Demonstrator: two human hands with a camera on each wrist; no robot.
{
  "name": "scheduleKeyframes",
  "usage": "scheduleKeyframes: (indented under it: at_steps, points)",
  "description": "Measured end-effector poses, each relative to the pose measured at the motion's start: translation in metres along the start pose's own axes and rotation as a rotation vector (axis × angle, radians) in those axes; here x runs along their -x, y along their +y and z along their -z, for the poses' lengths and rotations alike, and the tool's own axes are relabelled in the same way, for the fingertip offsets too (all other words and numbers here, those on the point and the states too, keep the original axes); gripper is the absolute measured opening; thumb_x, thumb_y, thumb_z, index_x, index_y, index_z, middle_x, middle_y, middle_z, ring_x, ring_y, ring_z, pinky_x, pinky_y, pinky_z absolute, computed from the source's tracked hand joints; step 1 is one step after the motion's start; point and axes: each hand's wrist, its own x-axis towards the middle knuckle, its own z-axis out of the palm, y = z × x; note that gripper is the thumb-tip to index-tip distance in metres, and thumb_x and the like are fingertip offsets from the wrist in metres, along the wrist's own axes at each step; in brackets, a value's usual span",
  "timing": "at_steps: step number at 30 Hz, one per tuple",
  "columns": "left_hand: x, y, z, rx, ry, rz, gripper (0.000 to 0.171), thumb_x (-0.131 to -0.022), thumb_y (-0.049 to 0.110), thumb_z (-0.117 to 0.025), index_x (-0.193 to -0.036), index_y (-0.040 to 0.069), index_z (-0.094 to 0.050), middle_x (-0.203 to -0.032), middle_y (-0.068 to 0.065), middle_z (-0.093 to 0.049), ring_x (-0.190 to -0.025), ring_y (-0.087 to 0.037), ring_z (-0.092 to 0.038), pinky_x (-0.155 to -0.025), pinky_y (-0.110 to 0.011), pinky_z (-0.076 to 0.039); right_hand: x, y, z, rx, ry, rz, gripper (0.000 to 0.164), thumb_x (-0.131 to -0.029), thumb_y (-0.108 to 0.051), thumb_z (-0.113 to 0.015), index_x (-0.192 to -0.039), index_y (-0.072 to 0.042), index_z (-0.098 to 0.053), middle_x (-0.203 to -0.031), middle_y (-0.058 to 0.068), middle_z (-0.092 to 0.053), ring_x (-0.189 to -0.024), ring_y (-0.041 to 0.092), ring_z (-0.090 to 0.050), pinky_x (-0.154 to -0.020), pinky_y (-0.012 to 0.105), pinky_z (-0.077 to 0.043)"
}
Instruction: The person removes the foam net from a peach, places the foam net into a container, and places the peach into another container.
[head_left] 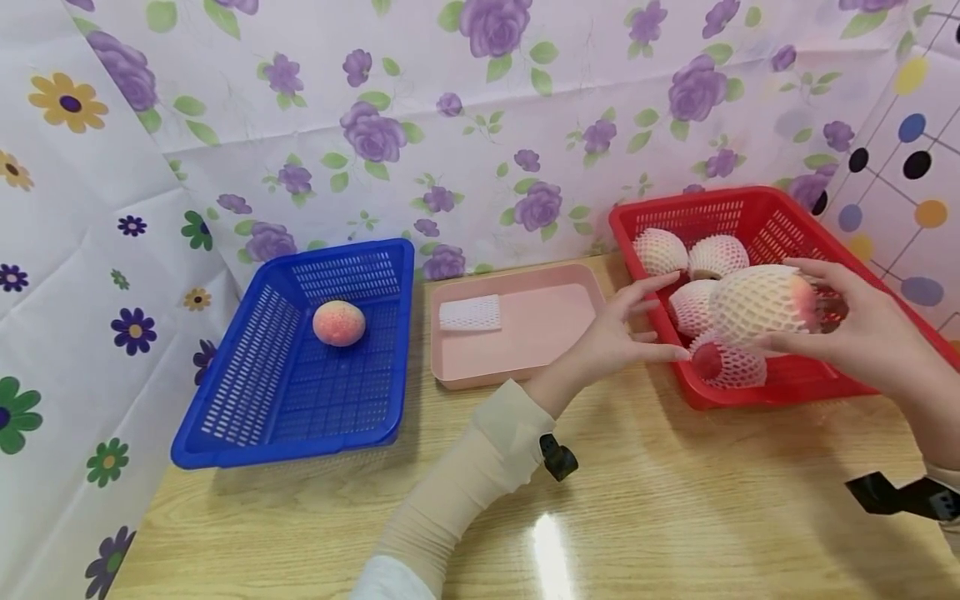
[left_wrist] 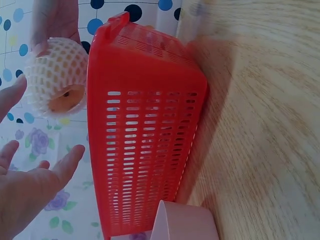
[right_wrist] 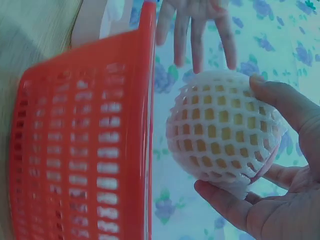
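Observation:
Thumb and fingers of my right hand grip a peach in a white foam net, above the red basket. Its yellow skin shows through the mesh in the right wrist view, where the right hand holds it from the side. My left hand reaches to the basket's left rim with fingers spread, holding nothing. In the left wrist view a gap separates the left hand from the netted peach. Several other netted fruits, one a red-ended fruit, lie in the red basket.
A blue basket on the left holds one bare peach. Between the baskets lies a pink tray with an empty foam net in it. Flowered cloth hangs behind the wooden table.

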Motion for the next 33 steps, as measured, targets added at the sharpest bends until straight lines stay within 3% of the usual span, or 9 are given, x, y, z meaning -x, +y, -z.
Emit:
scheduleKeyframes:
  at_steps: [4,7,9,13,18,21,28,33]
  points:
    - [0.001,-0.002,-0.002,-0.035,-0.043,-0.018,0.086,-0.075,0.003,-0.078,-0.143,0.036,-0.038,-0.148,0.012,-0.028,-0.136,-0.016,-0.035,-0.094,-0.027,-0.051,0.003,-0.004,-0.007,-0.066,-0.057,0.015,0.095,-0.077,-0.028,-0.080,-0.150,-0.010,-0.022,-0.132,0.026,-0.038,-0.108,0.042,-0.041,-0.060,0.006,-0.042]
    - [0.005,-0.005,-0.001,-0.051,-0.083,-0.004,0.088,-0.075,0.002,-0.078,-0.144,0.036,-0.035,-0.148,0.011,-0.026,-0.136,-0.015,-0.035,-0.095,-0.025,-0.049,0.005,-0.007,-0.013,-0.118,-0.119,0.041,0.088,-0.078,-0.024,-0.079,-0.148,-0.014,-0.026,-0.134,0.018,-0.039,-0.111,0.037,-0.043,-0.065,0.005,-0.045]
    - [0.006,-0.007,-0.001,-0.061,-0.104,0.007,0.089,-0.075,0.003,-0.078,-0.145,0.036,-0.034,-0.147,0.011,-0.027,-0.134,-0.011,-0.036,-0.095,-0.024,-0.048,0.005,-0.008,-0.016,-0.135,-0.152,0.055,0.084,-0.079,-0.021,-0.078,-0.147,-0.016,-0.028,-0.133,0.010,-0.039,-0.110,0.026,-0.046,-0.068,0.005,-0.046]
    - [0.009,-0.008,0.000,-0.043,-0.125,-0.006,0.090,-0.076,0.001,-0.077,-0.147,0.032,-0.031,-0.146,0.010,-0.031,-0.127,-0.009,-0.042,-0.095,-0.024,-0.048,0.005,-0.012,-0.024,-0.162,-0.155,0.106,0.081,-0.079,-0.017,-0.078,-0.145,-0.014,-0.032,-0.130,0.005,-0.037,-0.107,0.019,-0.047,-0.070,0.005,-0.048]
    - [0.015,-0.005,0.000,0.078,-0.107,-0.034,0.087,-0.075,-0.011,-0.072,-0.145,0.022,-0.033,-0.142,0.004,-0.039,-0.114,-0.005,-0.051,-0.090,-0.024,-0.052,0.008,-0.017,-0.034,-0.217,-0.127,0.130,0.080,-0.079,-0.014,-0.078,-0.145,-0.011,-0.032,-0.127,0.001,-0.039,-0.098,0.000,-0.047,-0.070,0.004,-0.047]
    - [0.020,-0.005,0.002,0.088,-0.081,-0.049,0.085,-0.075,-0.013,-0.072,-0.143,0.021,-0.034,-0.141,0.003,-0.040,-0.109,-0.003,-0.052,-0.088,-0.022,-0.053,0.009,-0.020,-0.040,-0.289,-0.128,0.170,0.079,-0.079,-0.008,-0.077,-0.145,-0.011,-0.033,-0.123,-0.006,-0.042,-0.095,-0.005,-0.049,-0.072,0.004,-0.048]
    - [0.033,-0.006,0.012,0.098,-0.045,-0.091,0.087,-0.070,-0.018,-0.073,-0.142,0.017,-0.037,-0.140,-0.002,-0.041,-0.106,-0.004,-0.054,-0.088,-0.029,-0.055,0.011,-0.034,-0.054,-0.406,-0.149,0.282,0.080,-0.078,0.004,-0.074,-0.145,-0.016,-0.036,-0.122,-0.012,-0.046,-0.097,-0.001,-0.055,-0.076,0.009,-0.051]
    - [0.048,-0.004,0.022,0.084,-0.029,-0.095,0.086,-0.069,-0.018,-0.074,-0.141,0.015,-0.039,-0.138,-0.004,-0.044,-0.109,-0.005,-0.054,-0.091,-0.029,-0.053,0.016,-0.043,-0.066,-0.431,-0.159,0.273,0.078,-0.078,0.002,-0.074,-0.145,-0.013,-0.036,-0.123,-0.012,-0.047,-0.102,-0.001,-0.052,-0.079,0.007,-0.049]
